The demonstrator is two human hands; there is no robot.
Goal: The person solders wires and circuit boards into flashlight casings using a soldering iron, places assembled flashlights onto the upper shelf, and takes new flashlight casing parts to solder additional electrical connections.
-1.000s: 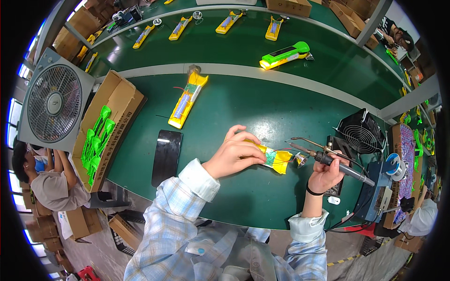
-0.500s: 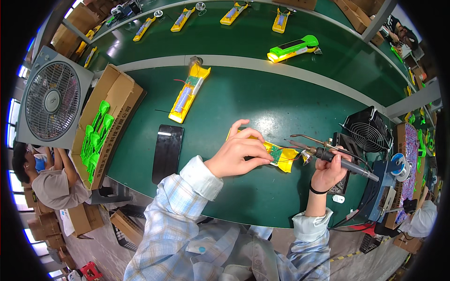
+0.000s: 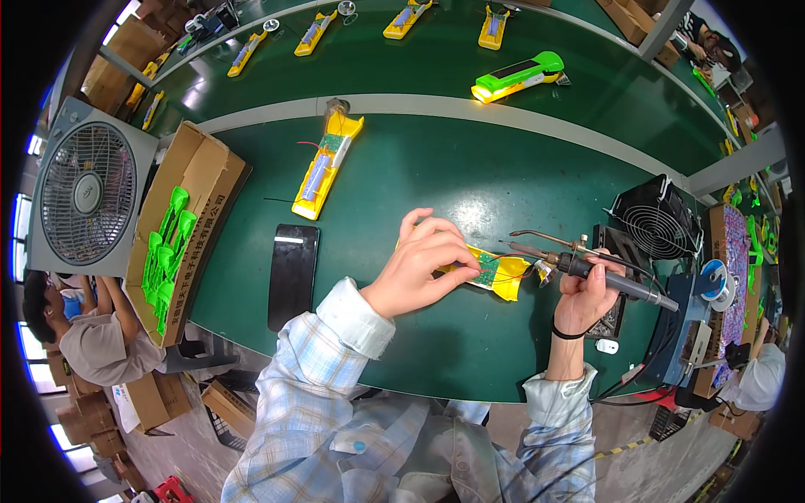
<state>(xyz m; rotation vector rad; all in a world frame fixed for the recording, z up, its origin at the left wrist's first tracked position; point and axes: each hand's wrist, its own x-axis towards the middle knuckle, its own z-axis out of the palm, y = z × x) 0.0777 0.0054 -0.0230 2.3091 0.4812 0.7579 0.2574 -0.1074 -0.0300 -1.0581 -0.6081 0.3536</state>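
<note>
Over the green bench (image 3: 402, 360), we're gripping a soldering iron (image 3: 641, 291) in our right hand (image 3: 580, 303); our left hand (image 3: 423, 270) is touching the yellow casing (image 3: 507, 282), exact grip unclear.

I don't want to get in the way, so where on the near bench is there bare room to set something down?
Beyond the left hand, between the open torch and black fan; also nearer than the yellow shell, between left hand and right hand. Crowded: the right end, with iron, fan and blue box.
</note>
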